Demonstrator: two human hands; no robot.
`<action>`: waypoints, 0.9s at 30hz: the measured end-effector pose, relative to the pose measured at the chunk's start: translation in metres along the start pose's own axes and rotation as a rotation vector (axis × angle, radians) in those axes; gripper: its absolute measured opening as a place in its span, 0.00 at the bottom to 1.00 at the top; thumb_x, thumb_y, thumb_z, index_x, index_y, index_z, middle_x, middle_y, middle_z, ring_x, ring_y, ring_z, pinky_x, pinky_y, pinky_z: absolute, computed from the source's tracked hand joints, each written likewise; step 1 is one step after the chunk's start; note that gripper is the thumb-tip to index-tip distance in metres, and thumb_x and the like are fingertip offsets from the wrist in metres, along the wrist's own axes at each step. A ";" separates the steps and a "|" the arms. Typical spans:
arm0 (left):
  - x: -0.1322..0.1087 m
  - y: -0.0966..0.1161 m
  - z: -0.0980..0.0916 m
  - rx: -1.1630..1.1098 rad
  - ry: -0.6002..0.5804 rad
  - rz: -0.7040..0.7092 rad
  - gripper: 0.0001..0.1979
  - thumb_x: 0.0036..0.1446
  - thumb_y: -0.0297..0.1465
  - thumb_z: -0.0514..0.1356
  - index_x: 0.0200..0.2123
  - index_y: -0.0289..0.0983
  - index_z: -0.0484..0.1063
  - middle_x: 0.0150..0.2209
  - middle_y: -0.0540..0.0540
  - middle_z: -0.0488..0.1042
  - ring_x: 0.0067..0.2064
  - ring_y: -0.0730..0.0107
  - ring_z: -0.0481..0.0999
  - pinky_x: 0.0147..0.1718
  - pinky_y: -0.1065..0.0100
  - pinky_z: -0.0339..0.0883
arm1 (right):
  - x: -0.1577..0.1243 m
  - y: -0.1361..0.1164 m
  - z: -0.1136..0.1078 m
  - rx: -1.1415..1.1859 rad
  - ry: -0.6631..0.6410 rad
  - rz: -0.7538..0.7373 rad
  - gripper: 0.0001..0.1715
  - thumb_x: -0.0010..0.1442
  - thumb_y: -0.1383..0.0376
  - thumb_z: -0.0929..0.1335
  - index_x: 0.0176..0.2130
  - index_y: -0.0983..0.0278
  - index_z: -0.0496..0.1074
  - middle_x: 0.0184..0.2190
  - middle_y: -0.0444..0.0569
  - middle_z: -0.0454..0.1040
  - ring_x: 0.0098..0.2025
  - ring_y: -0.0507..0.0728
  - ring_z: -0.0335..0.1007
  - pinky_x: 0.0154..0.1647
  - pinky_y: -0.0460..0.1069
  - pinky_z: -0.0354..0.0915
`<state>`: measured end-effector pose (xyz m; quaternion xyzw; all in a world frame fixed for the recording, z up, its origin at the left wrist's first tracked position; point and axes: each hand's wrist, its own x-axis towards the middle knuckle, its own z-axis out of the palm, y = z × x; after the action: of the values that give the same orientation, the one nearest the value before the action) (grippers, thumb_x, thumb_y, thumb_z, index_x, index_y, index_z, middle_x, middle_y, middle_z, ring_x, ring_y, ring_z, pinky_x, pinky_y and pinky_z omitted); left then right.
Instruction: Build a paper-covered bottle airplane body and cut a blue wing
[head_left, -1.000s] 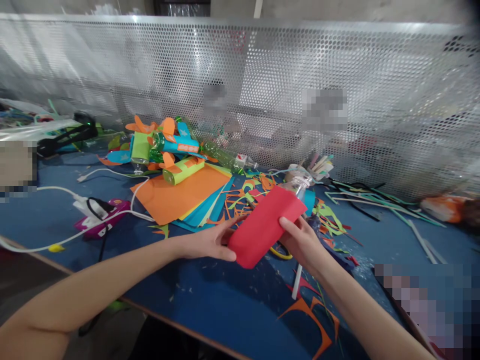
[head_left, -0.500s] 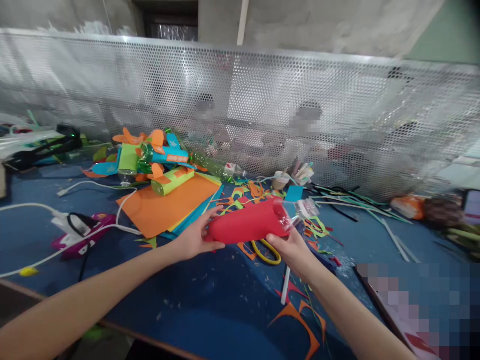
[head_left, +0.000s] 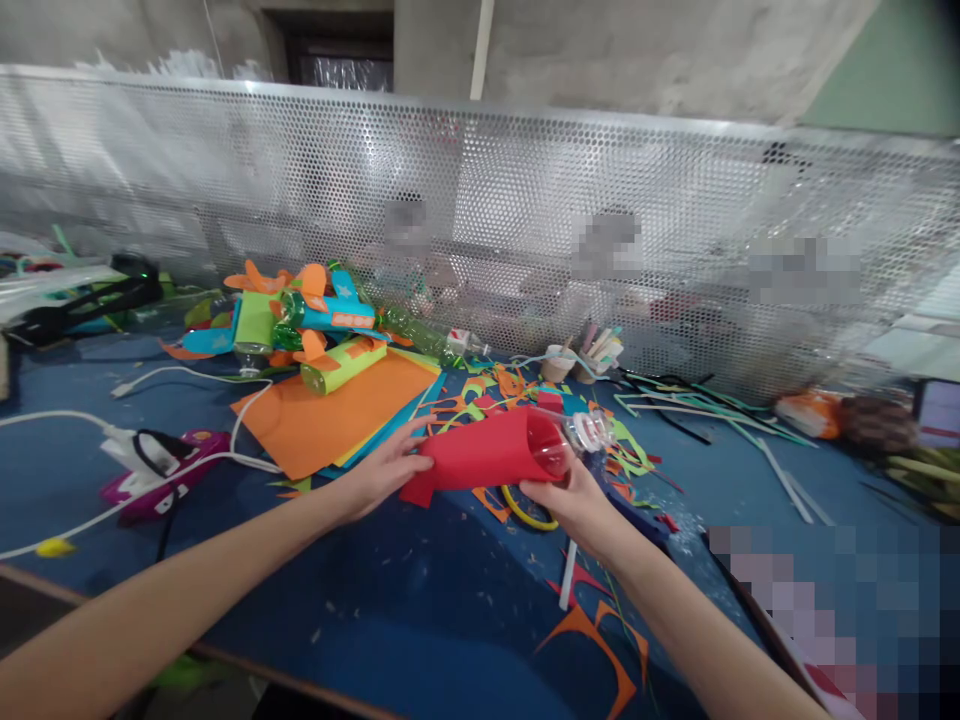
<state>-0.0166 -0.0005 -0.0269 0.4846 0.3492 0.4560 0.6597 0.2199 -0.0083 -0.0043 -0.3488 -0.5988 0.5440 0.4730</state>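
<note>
A clear plastic bottle (head_left: 586, 432) lies sideways in front of me, wrapped in a sheet of red paper (head_left: 484, 458). My left hand (head_left: 382, 472) grips the left end of the red roll, fingers curled over the paper. My right hand (head_left: 568, 503) holds the roll from below near its right end, where the bottle's neck and cap stick out. A loose corner of the red paper hangs down by my left hand.
The blue table (head_left: 420, 630) carries orange and blue paper sheets (head_left: 330, 415), paper-covered bottle planes (head_left: 300, 320), a purple glue gun (head_left: 161, 470) with white cable, yellow-handled scissors (head_left: 529, 510), a white stick (head_left: 568, 575) and many paper scraps. A perforated metal screen (head_left: 480, 210) stands behind.
I have turned the red-wrapped bottle from steeply tilted to nearly level, and it sits a little lower and closer to the table. Both hands kept their hold.
</note>
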 end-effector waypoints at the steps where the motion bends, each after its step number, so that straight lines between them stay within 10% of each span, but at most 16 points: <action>1: 0.000 0.001 0.000 -0.018 0.007 -0.013 0.33 0.49 0.27 0.61 0.57 0.48 0.56 0.53 0.42 0.62 0.51 0.58 0.67 0.51 0.56 0.58 | 0.000 0.000 -0.001 -0.017 -0.022 0.012 0.19 0.44 0.60 0.74 0.37 0.62 0.73 0.37 0.49 0.77 0.44 0.59 0.70 0.49 0.54 0.64; 14: 0.002 -0.002 -0.008 0.035 0.012 0.070 0.32 0.39 0.19 0.63 0.50 0.45 0.65 0.49 0.46 0.64 0.46 0.64 0.67 0.42 0.66 0.63 | -0.003 -0.003 -0.002 -0.169 -0.306 0.061 0.47 0.42 0.63 0.75 0.59 0.53 0.58 0.49 0.48 0.71 0.51 0.60 0.67 0.56 0.58 0.59; 27: 0.000 0.001 -0.004 -0.144 0.011 -0.093 0.22 0.52 0.41 0.59 0.50 0.42 0.65 0.49 0.43 0.69 0.45 0.61 0.71 0.38 0.65 0.68 | -0.014 -0.012 0.005 -0.358 -0.358 0.045 0.49 0.43 0.60 0.74 0.60 0.52 0.53 0.55 0.50 0.65 0.57 0.62 0.60 0.60 0.62 0.50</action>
<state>-0.0200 0.0005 -0.0272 0.4167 0.3412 0.4514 0.7115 0.2203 -0.0248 0.0054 -0.3383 -0.7520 0.4928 0.2778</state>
